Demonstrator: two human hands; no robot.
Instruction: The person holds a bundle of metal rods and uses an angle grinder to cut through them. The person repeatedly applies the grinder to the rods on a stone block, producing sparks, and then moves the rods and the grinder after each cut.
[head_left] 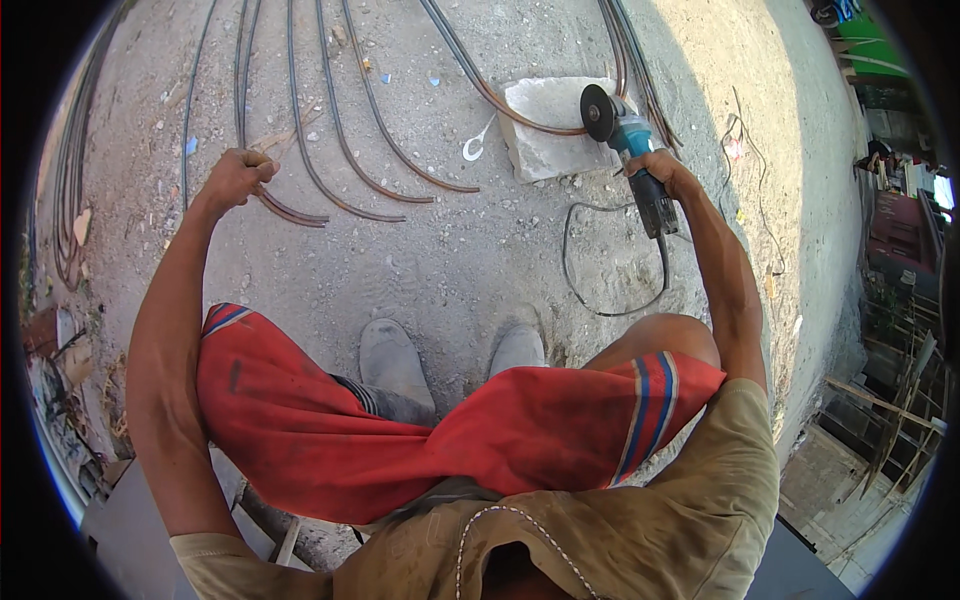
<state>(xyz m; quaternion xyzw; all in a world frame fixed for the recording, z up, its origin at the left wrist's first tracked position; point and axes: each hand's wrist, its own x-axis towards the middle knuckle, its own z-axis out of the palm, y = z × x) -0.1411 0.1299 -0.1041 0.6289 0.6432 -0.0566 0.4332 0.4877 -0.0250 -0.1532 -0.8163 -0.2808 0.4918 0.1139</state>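
My left hand is closed around a pair of steel rods, whose cut ends poke out to the right below the fingers. Over on the right, my right hand grips the body of a teal and black angle grinder. Its dark round disc points up and to the left, above the edge of a pale stone block. Across the top of that block lie other steel rods, their ends close to the grinder. Whether the disc is spinning cannot be told.
Several long bent rods lie on the dusty gravel ground between my hands and the block. The grinder's black cord loops on the ground. More rods curve along the far left. A thin cable runs on the sunlit strip at right.
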